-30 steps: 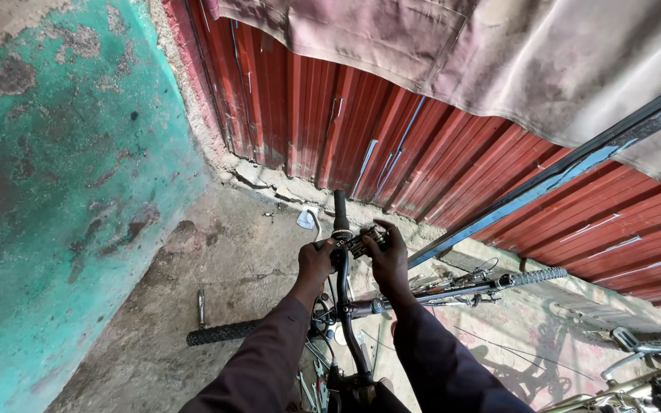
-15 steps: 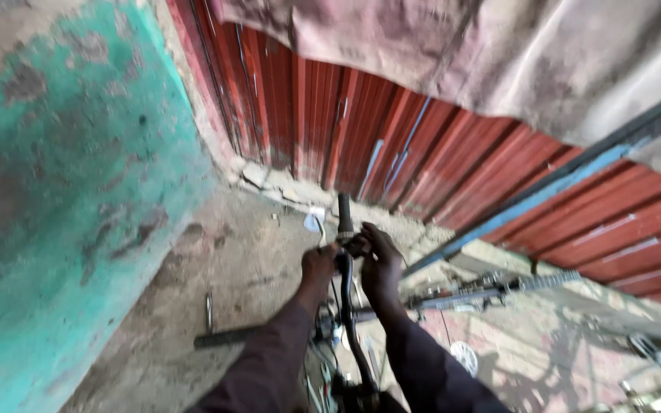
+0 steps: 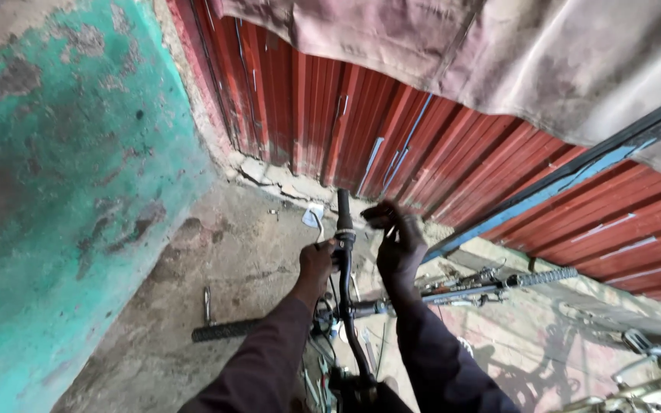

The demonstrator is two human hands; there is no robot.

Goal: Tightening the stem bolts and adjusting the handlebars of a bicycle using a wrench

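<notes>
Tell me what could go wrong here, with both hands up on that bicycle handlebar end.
The left hand grips the black handlebar just below its grip, while the right hand is lifted beside it with a small dark part at its fingertips; that part could drop onto the dusty concrete floor. The bicycle looks unsupported apart from the hands, so it might swing or tip. Another handlebar juts out by the right forearm and could snag the sleeve.

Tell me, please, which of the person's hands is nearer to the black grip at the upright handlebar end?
Left. The left hand clasps the bar just below the black grip; the right hand is off to its right, apart from it.
</notes>
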